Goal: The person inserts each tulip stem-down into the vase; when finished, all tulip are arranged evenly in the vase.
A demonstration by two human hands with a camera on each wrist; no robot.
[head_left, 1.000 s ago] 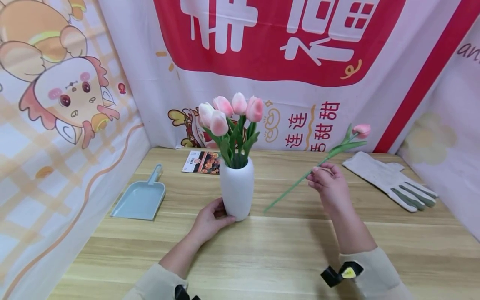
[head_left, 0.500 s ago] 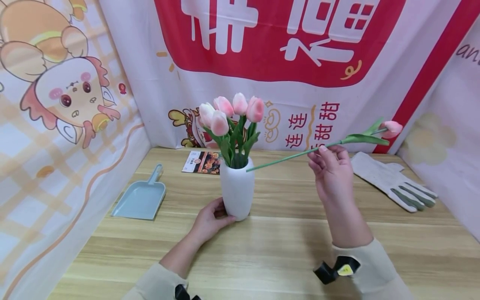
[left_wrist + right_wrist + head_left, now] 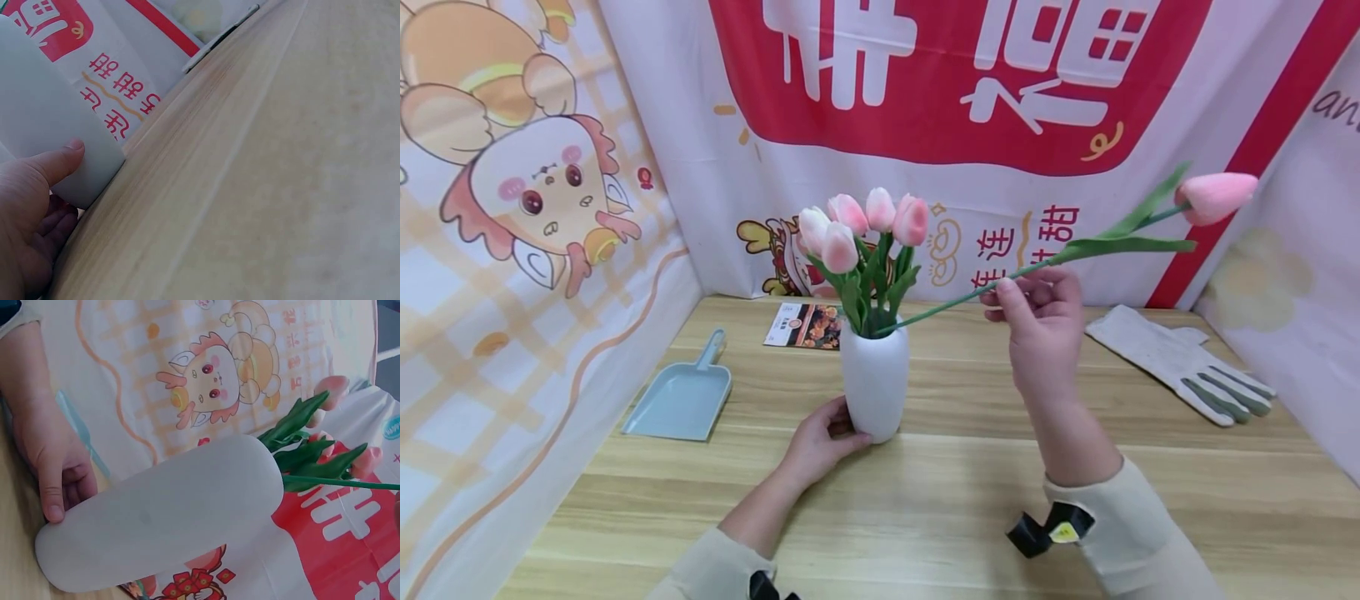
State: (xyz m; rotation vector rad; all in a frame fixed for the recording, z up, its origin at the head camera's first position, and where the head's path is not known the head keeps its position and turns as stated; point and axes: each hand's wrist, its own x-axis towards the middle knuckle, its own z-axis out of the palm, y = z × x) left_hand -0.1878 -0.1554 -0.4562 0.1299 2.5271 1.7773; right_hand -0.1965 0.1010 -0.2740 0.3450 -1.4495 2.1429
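A white vase (image 3: 876,387) stands upright on the wooden table, holding several pink-and-white tulips (image 3: 847,213) with green leaves. Low on its left side, my left hand (image 3: 820,443) grips the base with thumb and fingers around it; the left wrist view shows the thumb (image 3: 62,161) on the vase wall. To the right, my right hand (image 3: 1047,333) pinches the green stem of a single pink tulip (image 3: 1217,198), bloom up and to the right. That stem slants down to the vase mouth; in the right wrist view its end (image 3: 312,480) meets the rim, and how far inside is hidden.
A light blue dustpan (image 3: 681,400) lies at the left. Behind the vase is a printed card (image 3: 805,324). A white and grey glove (image 3: 1180,358) lies at the right. Printed cloth (image 3: 925,133) hangs along the back and sides.
My right hand has moved left and up, tilting the tulip so its bloom rose to the right and its stem end swung from over the table to the vase mouth. The left hand stayed still.
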